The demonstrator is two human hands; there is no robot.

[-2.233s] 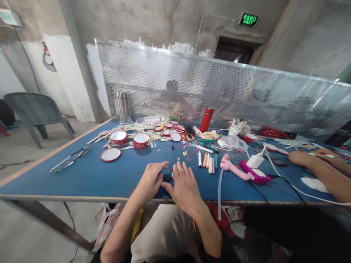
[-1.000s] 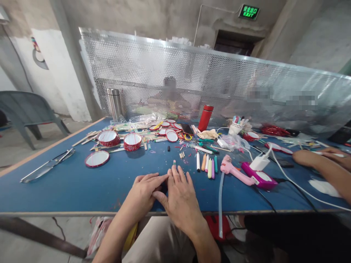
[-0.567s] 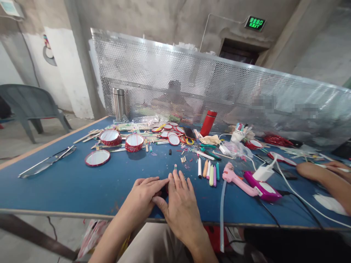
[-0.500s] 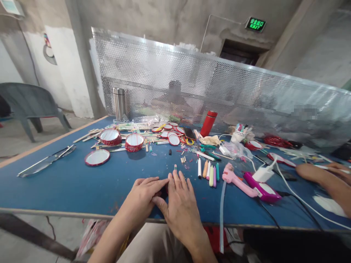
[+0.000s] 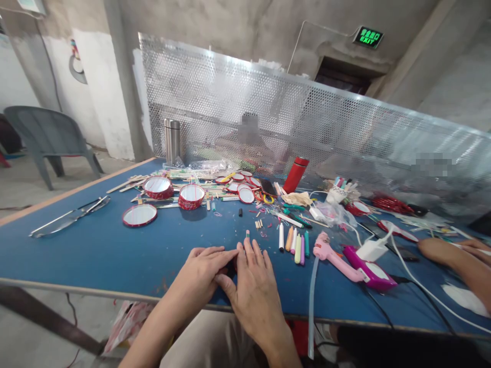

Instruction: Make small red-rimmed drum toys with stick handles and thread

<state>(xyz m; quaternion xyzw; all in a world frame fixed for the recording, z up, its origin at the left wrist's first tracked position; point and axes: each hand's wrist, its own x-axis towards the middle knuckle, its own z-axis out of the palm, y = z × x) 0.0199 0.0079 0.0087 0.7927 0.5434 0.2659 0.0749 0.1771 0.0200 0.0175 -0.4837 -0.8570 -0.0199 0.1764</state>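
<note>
My left hand (image 5: 201,273) and my right hand (image 5: 253,283) lie palm down side by side near the front edge of the blue table (image 5: 95,245). Their fingers are stretched out flat and meet over a small dark thing (image 5: 230,267), which is mostly hidden under them. A short stick (image 5: 247,234) lies just beyond my right fingertips. A row of coloured markers (image 5: 294,239) and a pink glue gun (image 5: 333,250) lie to the right of my right hand.
Red-rimmed round drums (image 5: 192,195) and lids (image 5: 139,215) sit at mid-left among wooden sticks. A steel flask (image 5: 172,140) and a red bottle (image 5: 295,175) stand by the perforated metal screen (image 5: 268,112). Another person's arms (image 5: 460,258) rest at the right. Long metal tongs (image 5: 69,217) lie far left.
My hands have drawn closer together, and the left fingertips now touch the right hand over the small dark thing. The view has shifted slightly.
</note>
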